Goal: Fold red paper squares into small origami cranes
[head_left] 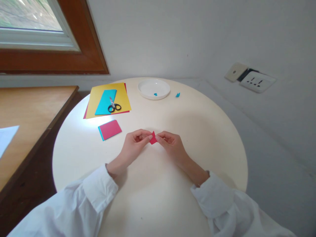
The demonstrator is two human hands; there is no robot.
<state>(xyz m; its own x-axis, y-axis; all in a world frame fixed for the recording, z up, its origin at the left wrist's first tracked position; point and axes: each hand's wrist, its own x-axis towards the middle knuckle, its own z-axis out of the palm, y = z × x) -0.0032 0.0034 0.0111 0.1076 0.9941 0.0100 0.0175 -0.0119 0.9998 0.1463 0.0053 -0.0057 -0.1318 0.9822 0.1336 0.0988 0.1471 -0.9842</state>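
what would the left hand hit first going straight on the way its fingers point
Past the small red paper that the left hand holds, the right hand would likely come first, pinching the paper's other side; depth is hard to judge.

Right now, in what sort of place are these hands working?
Probably an indoor craft corner, at home or in a school; I cannot tell which. A small red paper piece is being handled, scissors lie on coloured sheets, and a wall socket shows.

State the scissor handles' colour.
Black scissor handles, best seen in the head view.
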